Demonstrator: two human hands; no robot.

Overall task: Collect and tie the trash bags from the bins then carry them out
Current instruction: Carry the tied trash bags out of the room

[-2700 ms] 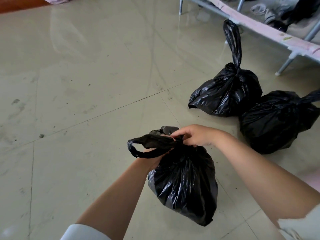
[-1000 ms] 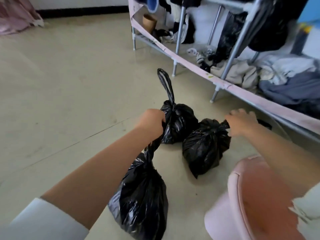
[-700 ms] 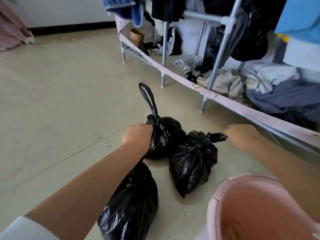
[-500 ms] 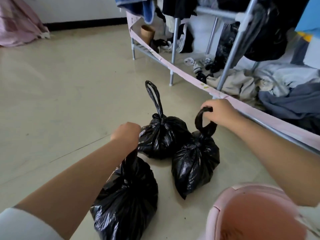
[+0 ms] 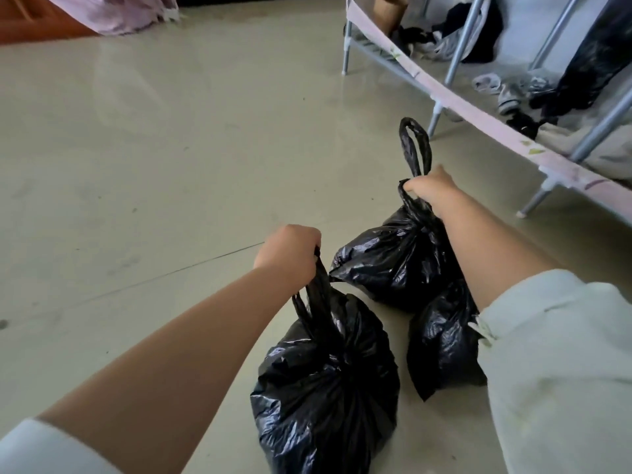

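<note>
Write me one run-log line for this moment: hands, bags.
left hand: grips near bag loop | right hand: grips loops | bags under right arm: two, on floor | knots: tied

Three black trash bags: one [image 5: 325, 388] at 6 o'clock, one [image 5: 393, 265] near centre, one [image 5: 441, 340] at 4 o'clock. Two hands: the left hand [image 5: 289, 251] and the right hand [image 5: 432, 188]. One metal rack [image 5: 478, 118] at 2 o'clock. One pink cloth [image 5: 116, 12] at 11 o'clock.

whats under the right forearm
A third black bag sits on the floor beneath the right forearm. The arm and sleeve cover its top, so its handle or knot cannot be seen.
</note>
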